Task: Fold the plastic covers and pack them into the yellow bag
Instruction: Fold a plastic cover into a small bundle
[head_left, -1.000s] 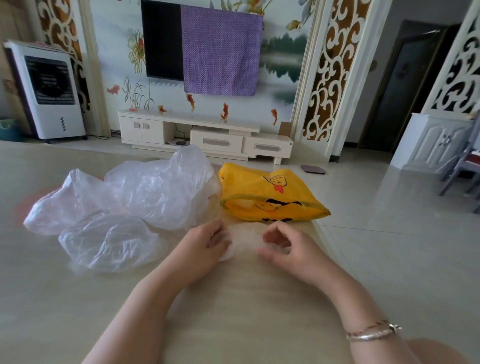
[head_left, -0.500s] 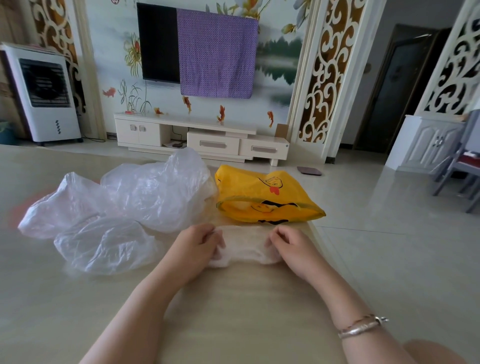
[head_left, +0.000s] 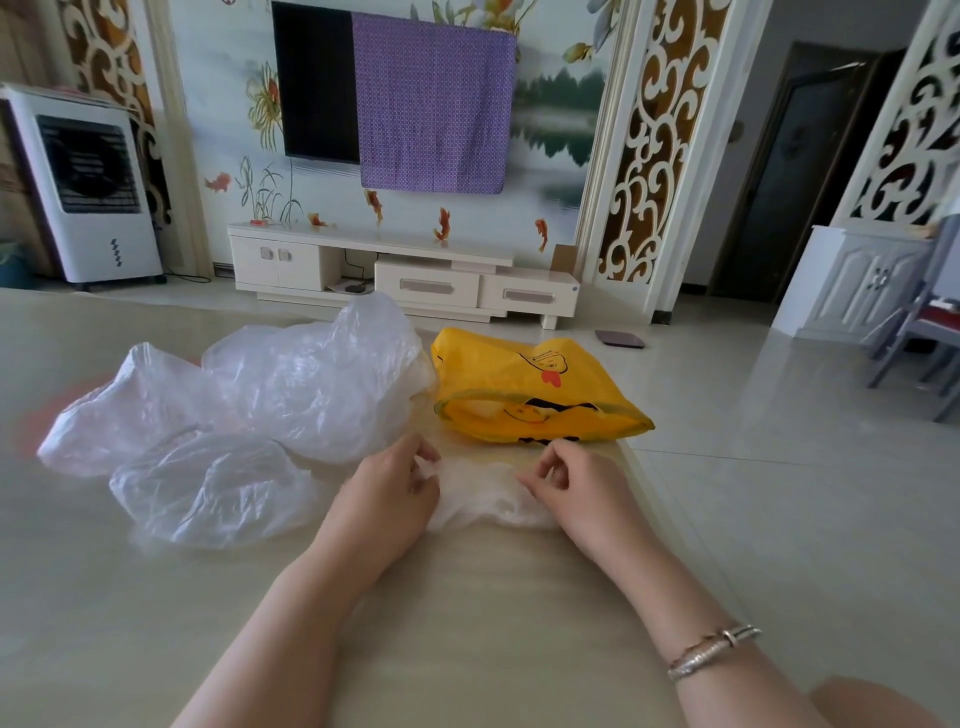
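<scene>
Leftmost, loose plastic covers (head_left: 249, 410) lay heaped on the table (head_left: 467, 623), while the left hand (head_left: 387, 493) and right hand (head_left: 576, 488) pinched the ends of a folded cover (head_left: 480, 496), likely light, limp and slippery, its length running left-right before the yellow bag (head_left: 535, 400).

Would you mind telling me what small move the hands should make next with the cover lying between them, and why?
Probably fold it over once more. The left hand and right hand pinch the ends of a flattened plastic cover on the table, and it looks wide for the yellow bag mouth.
</scene>
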